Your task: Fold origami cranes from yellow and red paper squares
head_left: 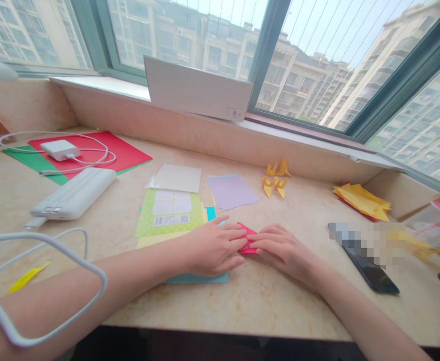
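Observation:
A small folded pink-red paper lies on the table between my two hands. My left hand rests with its fingertips on the paper's left part, over the edge of some coloured sheets. From the right, my right hand presses its fingers together on the paper's right side. Under and beside my left wrist are a blue sheet and a green dotted packet with a white label. Behind the hands lies a lilac paper stack.
Several folded yellow paper figures stand at the back. Yellow papers and a dark phone lie at right. On the left are a white power bank, red paper and a looping white cable over my left forearm.

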`<state>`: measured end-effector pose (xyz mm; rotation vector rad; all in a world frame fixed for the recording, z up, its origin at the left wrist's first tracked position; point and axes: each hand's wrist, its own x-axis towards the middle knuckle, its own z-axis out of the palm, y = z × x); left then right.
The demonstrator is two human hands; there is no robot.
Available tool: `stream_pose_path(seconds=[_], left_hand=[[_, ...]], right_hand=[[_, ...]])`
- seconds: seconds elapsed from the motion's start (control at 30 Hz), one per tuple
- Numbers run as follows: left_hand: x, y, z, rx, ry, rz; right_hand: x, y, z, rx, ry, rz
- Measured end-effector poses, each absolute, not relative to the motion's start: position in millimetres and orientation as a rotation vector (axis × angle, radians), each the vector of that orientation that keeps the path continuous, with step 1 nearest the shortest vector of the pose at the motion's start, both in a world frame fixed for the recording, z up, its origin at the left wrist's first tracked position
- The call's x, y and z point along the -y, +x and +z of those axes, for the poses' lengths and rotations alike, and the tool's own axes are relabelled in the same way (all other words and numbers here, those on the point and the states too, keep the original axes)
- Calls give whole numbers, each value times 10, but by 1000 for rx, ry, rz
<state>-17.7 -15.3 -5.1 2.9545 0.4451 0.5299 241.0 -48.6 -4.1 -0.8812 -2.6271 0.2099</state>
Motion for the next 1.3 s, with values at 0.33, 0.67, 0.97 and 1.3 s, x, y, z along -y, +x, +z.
stream_pose_path(seconds=[0.33, 0.67, 0.97, 1.3], left_hand=[[180, -192, 3, -416, 2962, 518], [86, -306, 89, -269, 2884, 381], [55, -324, 143, -252, 2904, 268], [63, -305, 156, -228, 2874, 239]], right_hand=[[472, 2293, -147, 2438, -1082, 168], [476, 2193, -145, 2125, -1329, 503], [492, 2213, -107, 2148, -1243, 558], [523, 2308, -123, 2255, -1236, 465]])
